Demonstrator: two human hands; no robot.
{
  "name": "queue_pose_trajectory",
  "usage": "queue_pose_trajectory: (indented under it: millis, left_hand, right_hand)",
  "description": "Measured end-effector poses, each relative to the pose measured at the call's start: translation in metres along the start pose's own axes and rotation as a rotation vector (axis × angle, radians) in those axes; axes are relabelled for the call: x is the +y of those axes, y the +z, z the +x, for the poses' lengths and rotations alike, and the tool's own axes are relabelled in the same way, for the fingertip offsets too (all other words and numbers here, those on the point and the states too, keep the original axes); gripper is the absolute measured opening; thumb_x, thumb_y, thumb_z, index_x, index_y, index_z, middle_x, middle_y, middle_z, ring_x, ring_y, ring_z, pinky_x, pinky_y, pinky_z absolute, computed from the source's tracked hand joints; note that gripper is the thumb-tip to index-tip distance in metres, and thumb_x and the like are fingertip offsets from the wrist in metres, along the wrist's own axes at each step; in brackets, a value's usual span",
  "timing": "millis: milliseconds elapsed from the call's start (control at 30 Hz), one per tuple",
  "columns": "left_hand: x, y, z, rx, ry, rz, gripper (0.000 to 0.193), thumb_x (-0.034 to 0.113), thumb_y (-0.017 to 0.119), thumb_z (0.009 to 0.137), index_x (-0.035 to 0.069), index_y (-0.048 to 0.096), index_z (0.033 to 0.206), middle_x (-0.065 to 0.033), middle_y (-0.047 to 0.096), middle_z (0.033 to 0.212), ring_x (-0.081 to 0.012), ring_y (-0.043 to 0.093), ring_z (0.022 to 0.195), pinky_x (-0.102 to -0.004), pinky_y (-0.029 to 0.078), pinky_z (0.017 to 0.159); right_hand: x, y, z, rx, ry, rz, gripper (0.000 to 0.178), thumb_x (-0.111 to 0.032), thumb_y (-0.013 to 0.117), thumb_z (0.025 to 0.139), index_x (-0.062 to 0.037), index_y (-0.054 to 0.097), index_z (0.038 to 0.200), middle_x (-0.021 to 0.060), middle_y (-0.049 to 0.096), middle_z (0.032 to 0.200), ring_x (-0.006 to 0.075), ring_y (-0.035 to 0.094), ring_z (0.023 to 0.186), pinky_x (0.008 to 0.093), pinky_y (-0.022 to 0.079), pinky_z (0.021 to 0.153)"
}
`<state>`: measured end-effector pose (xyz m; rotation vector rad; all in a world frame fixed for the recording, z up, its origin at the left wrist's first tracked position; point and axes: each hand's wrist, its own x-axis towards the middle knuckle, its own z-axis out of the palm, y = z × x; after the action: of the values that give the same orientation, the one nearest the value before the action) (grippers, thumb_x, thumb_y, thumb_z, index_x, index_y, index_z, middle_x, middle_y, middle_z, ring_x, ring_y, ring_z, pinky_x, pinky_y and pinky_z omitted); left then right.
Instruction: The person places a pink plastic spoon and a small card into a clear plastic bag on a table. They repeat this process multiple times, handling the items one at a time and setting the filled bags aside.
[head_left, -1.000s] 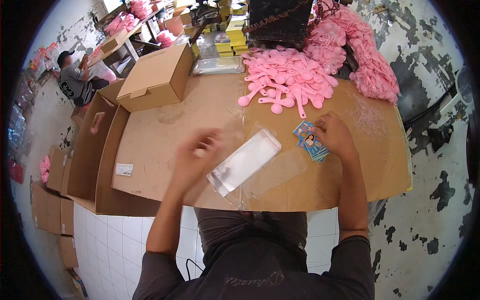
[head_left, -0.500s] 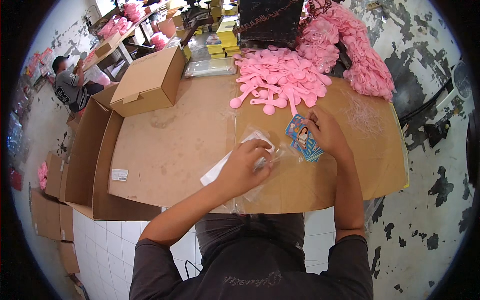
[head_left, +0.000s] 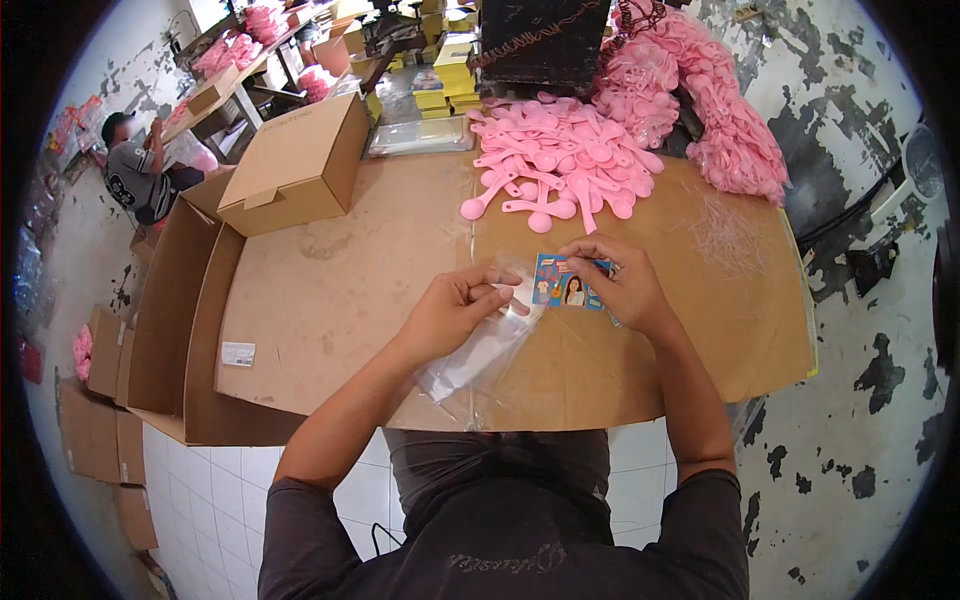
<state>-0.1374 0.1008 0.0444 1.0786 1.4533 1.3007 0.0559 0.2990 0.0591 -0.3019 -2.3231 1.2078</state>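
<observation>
My right hand (head_left: pixel 622 283) pinches a small blue printed card (head_left: pixel 562 285) by its upper edge, thumb and fingers together. The card shows pictures and a figure. The corner of another blue card peeks out below that hand. Just left of the card, my left hand (head_left: pixel 455 312) is closed on the upper end of a clear plastic bag (head_left: pixel 475 360), which slants down toward the table's near edge. Something whitish shows in or under the bag; the plastic's glare hides what it is. The card's left edge is close to the bag's upper end.
Pink plastic spoons (head_left: pixel 560 150) lie heaped beyond my hands, with bulging bags of more spoons (head_left: pixel 735 130) at the far right. Thin clear strips (head_left: pixel 728 235) lie on the cardboard-covered table (head_left: pixel 330 300). A closed carton (head_left: pixel 300 165) and an open box (head_left: pixel 175 310) stand left. Another person (head_left: pixel 140 170) sits far left.
My right hand has brought a blue card left toward the bag and turned it level. My left hand has shifted slightly left and now grips the bag's upper end.
</observation>
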Motion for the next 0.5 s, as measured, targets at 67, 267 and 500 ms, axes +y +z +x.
queue_pose_trajectory:
  millis: [67, 267, 500]
  left_hand:
    - [-0.004, 0.002, 0.0, 0.0, -0.007, -0.044, 0.03, 0.015, 0.067, 0.103, -0.005, 0.067, 0.125, -0.0073, 0.078, 0.096, -0.0055, 0.067, 0.079, -0.0223, 0.054, 0.073]
    - [-0.017, 0.005, -0.002, -0.025, -0.034, -0.108, 0.027, 0.012, 0.068, 0.102, -0.007, 0.068, 0.121, -0.009, 0.079, 0.096, -0.0084, 0.07, 0.085, -0.0237, 0.055, 0.076]
    - [-0.02, 0.011, -0.003, -0.091, 0.054, 0.022, 0.028, 0.013, 0.068, 0.102, -0.007, 0.068, 0.123, -0.0112, 0.079, 0.099, -0.0125, 0.073, 0.087, -0.0291, 0.058, 0.079]
  right_hand:
    - [0.002, 0.005, 0.0, 0.082, 0.058, 0.165, 0.018, -0.008, 0.067, 0.1, 0.0042, 0.07, 0.112, 0.0079, 0.071, 0.101, 0.0122, 0.067, 0.09, 0.0288, 0.054, 0.081]
    - [-0.006, 0.008, -0.002, 0.133, 0.049, 0.15, 0.017, -0.007, 0.067, 0.1, 0.0036, 0.072, 0.111, 0.0078, 0.071, 0.099, 0.0124, 0.066, 0.085, 0.0282, 0.053, 0.078]
    - [-0.006, 0.01, -0.004, -0.121, -0.141, -0.113, 0.013, -0.004, 0.068, 0.097, 0.0037, 0.074, 0.105, 0.0091, 0.066, 0.1, 0.0138, 0.064, 0.083, 0.0266, 0.052, 0.073]
